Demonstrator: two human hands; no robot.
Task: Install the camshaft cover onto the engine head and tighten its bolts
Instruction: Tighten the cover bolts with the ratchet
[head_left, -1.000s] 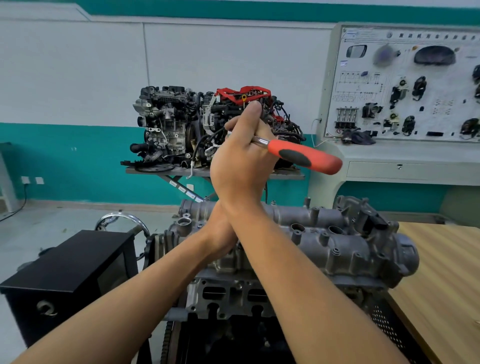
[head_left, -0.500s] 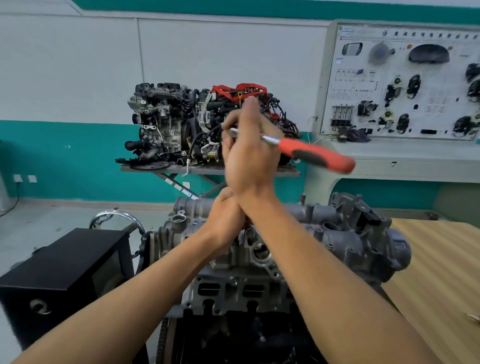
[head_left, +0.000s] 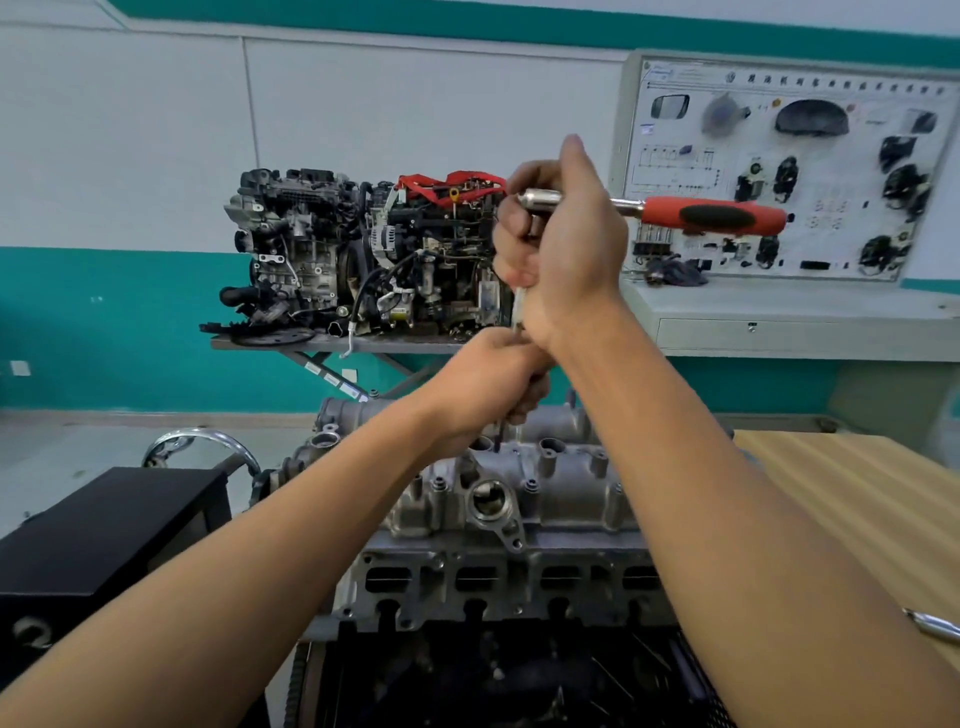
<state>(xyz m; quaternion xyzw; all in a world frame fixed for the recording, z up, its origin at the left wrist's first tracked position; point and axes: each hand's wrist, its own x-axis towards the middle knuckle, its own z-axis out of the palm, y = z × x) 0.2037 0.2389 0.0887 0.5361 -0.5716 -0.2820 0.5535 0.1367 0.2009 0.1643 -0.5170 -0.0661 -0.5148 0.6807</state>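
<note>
1. Red rubber-sleeved ratchet handle (head_left: 711, 215), black grip inset, chrome neck. It sloped down to the right a second ago and now lies level, pointing right. This reads as one stroke of bolt tightening.
2. Right hand (head_left: 566, 234): fingers curled round the ratchet's head, thumb raised.
3. Left hand (head_left: 488, 384): wrapped round the lower end of the extension bar (head_left: 519, 306), a slim polished steel rod. The hand was half hidden behind the right wrist before and now shows below it, steadying the rod.
4. Camshaft cover (head_left: 550, 499): dull grey cast aluminium with a grainy surface, round bosses and open bores. It sits on the engine head (head_left: 498, 577), which has rectangular ports. The tool tip meets the cover's rear middle, and the bolt itself is hidden.
5. Judgement: the cover is seated and tightening is under way. How many bolts remain cannot be told.
</note>
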